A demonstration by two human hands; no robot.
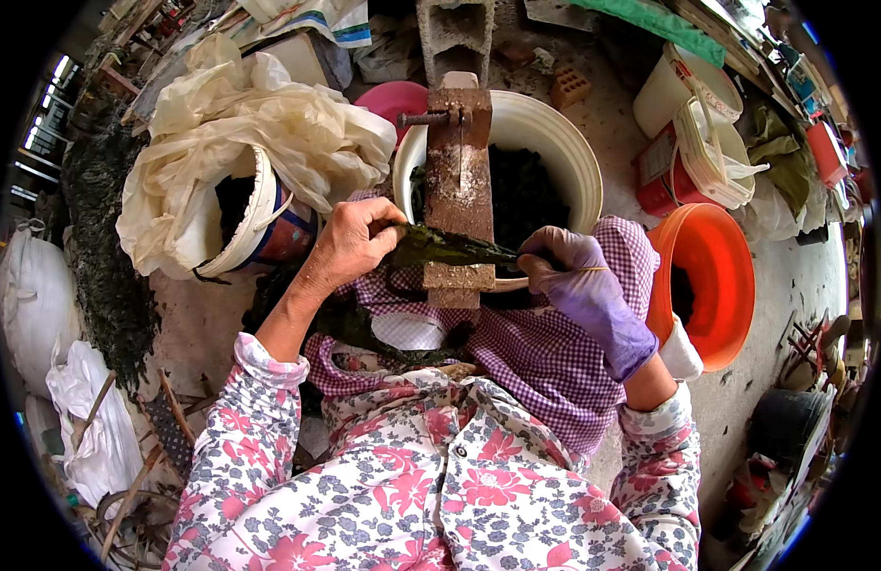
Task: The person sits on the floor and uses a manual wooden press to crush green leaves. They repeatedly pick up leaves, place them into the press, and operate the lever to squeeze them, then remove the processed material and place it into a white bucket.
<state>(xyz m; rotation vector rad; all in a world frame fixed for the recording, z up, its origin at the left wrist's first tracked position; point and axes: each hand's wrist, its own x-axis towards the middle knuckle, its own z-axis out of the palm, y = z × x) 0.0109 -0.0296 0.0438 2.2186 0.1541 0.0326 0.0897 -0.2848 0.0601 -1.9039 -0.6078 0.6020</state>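
A dark green wet strip, apparently kelp (444, 248), is stretched between my two hands above my lap. My bare left hand (356, 239) pinches its left end between thumb and fingers. At the other end, my right hand (587, 292), in a thin purple glove with a band around it, grips the narrow tip; whether it also holds something small is hidden. Just beyond the strip lies a worn beam (458, 178) with a bolt (423, 119) through its far part. The beam crosses a large white bucket (587, 157) holding dark pieces (522, 189).
At the left, a tilted bucket (266, 214) is draped in cream plastic sheeting (269, 121). An orange bucket (729, 285) stands beside my right knee. White pails (719, 153) are farther right. A concrete block (456, 36) stands beyond the beam. Dark seaweed (109, 250) is heaped far left.
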